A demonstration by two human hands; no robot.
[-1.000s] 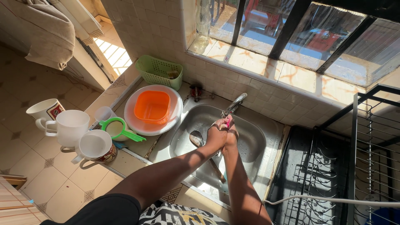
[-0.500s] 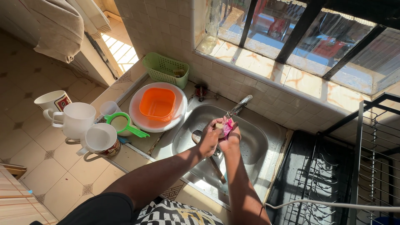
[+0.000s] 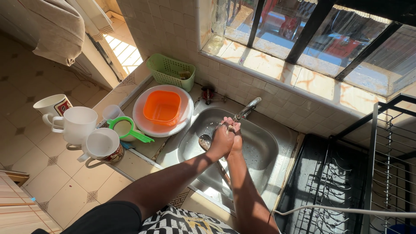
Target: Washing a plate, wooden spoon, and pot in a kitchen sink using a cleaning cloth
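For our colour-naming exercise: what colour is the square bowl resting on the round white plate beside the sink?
Orange; the square plastic bowl shows best in the head view.

Looking down on a tiled counter (image 3: 130, 167) running along a wall (image 3: 173, 34) of pale square tiles. Catching strong sun through a barred window (image 3: 329, 39), with bright patches lying on the tiled sill (image 3: 277, 65) and on the floor (image 3: 123, 50) by a doorway at upper left. Hanging at the top left, a beige cloth (image 3: 60, 30). Standing at the right, a dark wire rack (image 3: 381, 173). Showing at lower left, a wooden edge (image 3: 17, 203).
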